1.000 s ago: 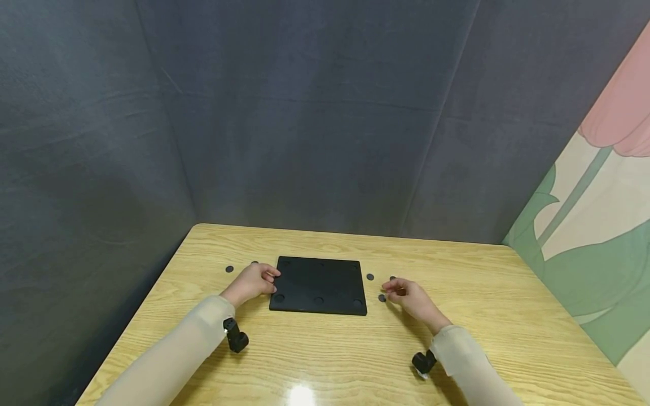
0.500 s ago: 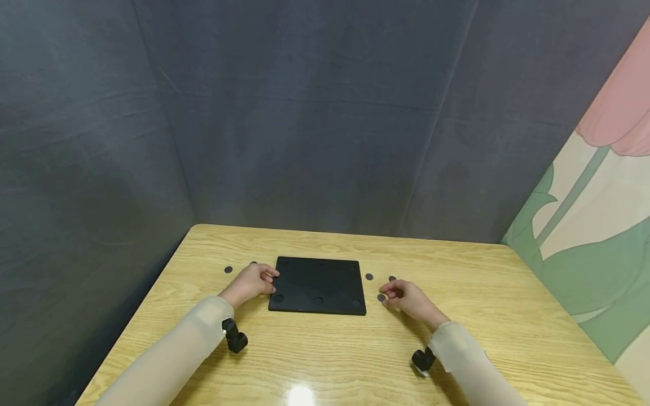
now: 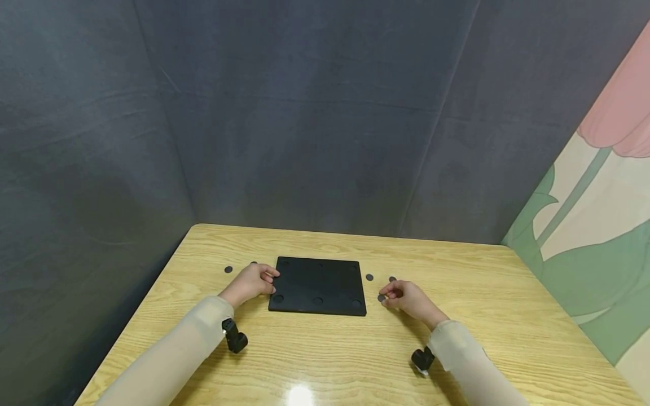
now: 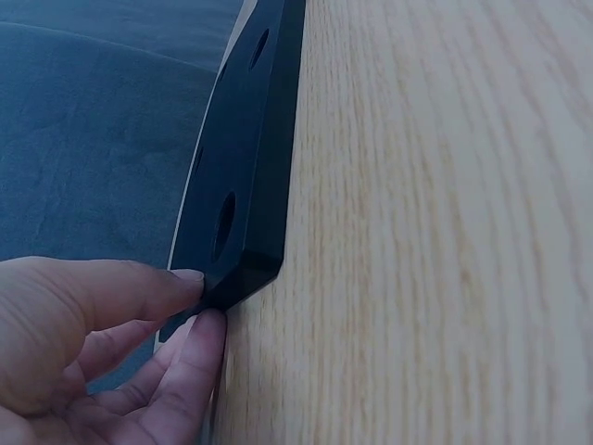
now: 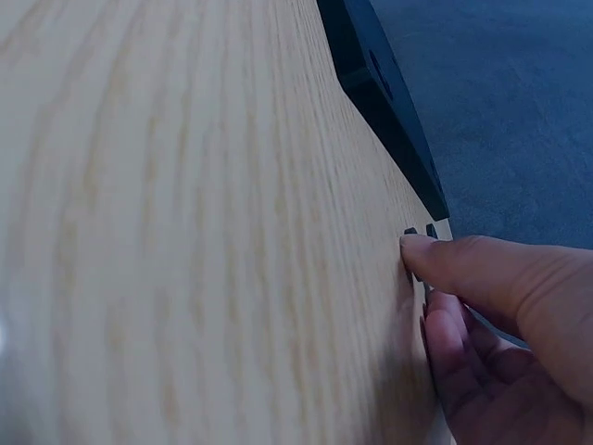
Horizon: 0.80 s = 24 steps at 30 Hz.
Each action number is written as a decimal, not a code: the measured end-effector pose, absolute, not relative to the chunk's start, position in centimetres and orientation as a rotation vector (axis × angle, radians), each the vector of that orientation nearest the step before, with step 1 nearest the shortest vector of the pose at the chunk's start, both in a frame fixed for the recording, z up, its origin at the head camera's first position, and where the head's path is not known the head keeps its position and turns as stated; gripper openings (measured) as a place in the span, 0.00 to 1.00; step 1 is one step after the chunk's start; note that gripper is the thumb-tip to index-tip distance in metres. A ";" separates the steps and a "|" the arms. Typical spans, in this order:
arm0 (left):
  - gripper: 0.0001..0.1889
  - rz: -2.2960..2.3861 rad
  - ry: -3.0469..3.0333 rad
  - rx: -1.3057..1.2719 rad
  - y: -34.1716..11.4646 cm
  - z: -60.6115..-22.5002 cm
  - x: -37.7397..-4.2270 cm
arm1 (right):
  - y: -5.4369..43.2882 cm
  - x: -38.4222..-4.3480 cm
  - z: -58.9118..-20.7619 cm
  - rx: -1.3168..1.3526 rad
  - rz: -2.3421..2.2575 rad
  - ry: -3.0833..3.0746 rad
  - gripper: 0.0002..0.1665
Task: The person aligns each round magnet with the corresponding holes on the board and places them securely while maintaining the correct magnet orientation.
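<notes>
The black plate (image 3: 317, 285) lies flat in the middle of the tabletop (image 3: 355, 361), a rigid rectangular slab with round recesses along its near and far edges. From the thickness of its edge in the left wrist view it looks stiff and fairly solid, not something that will flex — probably moderately heavy for its size, with a smooth matt face that could slide on the varnished wood. Its corners and side edges look like the sensible places to take hold.

The left hand (image 3: 250, 283) sits at the plate's near left corner. Its grip is loosely curled, with a fingertip on top of the corner and another against the edge below it (image 4: 199, 320) — a light pinch rather than a firm clasp.

The small black discs look light, thin and hard, and lying flat they would be fiddly to lift; a fingertip pinch at the rim suits them. The right hand (image 3: 409, 299) is just right of the plate, fingers curled, thumb and forefinger closing on one disc (image 3: 381, 298) that lies on the tabletop by the plate's near right corner. Whether the disc is actually gripped or only touched I cannot tell. Two more discs (image 3: 369, 277) lie a little farther off, and another disc (image 3: 228, 269) lies left of the plate.
</notes>
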<state>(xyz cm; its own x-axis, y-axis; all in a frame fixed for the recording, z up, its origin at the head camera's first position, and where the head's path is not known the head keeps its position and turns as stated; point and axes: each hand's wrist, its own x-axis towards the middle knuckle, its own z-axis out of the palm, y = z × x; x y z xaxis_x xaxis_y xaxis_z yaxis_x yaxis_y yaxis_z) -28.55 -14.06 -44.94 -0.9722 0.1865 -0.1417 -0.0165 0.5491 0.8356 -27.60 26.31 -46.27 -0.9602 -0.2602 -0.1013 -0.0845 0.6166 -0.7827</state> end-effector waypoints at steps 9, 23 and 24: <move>0.20 1.403 2.565 0.124 -14.2 -45.0 -28.6 | 26.2 -27.7 -46.3 -0.273 -1.203 2.674 0.09; 0.20 1.397 2.561 0.137 -14.1 -45.1 -28.6 | 25.8 -27.5 -46.0 -0.323 -1.149 2.730 0.08; 0.20 1.395 2.559 0.139 -14.1 -45.1 -28.6 | 25.8 -27.5 -45.9 -0.329 -1.151 2.729 0.08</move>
